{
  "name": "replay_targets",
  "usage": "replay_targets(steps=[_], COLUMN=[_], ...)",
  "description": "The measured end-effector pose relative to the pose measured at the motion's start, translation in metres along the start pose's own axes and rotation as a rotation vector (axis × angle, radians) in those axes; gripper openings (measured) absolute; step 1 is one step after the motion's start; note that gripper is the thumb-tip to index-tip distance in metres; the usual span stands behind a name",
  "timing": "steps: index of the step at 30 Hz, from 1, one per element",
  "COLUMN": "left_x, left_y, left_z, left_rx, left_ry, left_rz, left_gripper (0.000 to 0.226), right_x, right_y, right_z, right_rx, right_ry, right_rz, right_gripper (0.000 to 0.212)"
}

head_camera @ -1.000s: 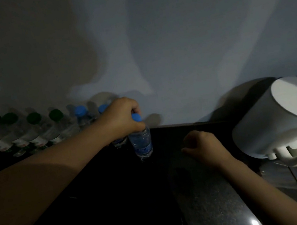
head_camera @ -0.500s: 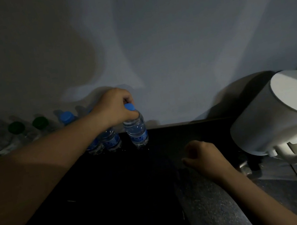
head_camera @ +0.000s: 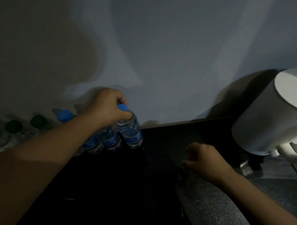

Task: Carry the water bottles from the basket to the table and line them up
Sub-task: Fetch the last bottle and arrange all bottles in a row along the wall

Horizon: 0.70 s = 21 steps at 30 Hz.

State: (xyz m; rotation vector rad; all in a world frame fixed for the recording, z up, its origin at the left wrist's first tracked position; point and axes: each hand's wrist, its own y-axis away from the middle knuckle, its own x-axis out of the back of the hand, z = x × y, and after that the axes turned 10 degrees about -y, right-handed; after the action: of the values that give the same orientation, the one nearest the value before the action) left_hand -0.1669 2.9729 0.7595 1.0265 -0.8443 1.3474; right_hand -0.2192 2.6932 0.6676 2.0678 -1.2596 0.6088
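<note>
My left hand (head_camera: 107, 107) grips the neck and blue cap of a clear water bottle (head_camera: 130, 131) that stands upright on the dark table (head_camera: 118, 195), at the right end of a row along the wall. Two more blue-labelled bottles (head_camera: 109, 139) stand touching it on the left, partly hidden by my forearm. Further left the row continues with a blue-capped bottle (head_camera: 64, 116) and several green-capped bottles (head_camera: 12, 127). My right hand (head_camera: 202, 159) rests on the table as a loose fist, holding nothing. No basket is in view.
A white cylindrical appliance (head_camera: 279, 111) with a handle stands at the right on the table, close to my right hand. A pale wall (head_camera: 172, 50) runs directly behind the bottle row. A lighter speckled strip (head_camera: 208, 210) of the tabletop lies under my right forearm.
My left hand carried the blue-capped bottle back towards the wall and set it against the row's right end. My right hand stayed almost where it was.
</note>
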Motion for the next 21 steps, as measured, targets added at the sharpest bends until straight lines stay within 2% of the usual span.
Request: replay_targets(steps=[21], left_x=[0.003], left_y=[0.002], left_z=[-0.016], left_rx=[0.044], left_ry=[-0.086], left_rz=[-0.020], left_gripper=[0.017], right_x=[-0.005], right_y=[0.003], right_z=[-0.003], right_rx=[-0.024], right_ry=[-0.002], right_rz=[-0.023], right_gripper=[0.031])
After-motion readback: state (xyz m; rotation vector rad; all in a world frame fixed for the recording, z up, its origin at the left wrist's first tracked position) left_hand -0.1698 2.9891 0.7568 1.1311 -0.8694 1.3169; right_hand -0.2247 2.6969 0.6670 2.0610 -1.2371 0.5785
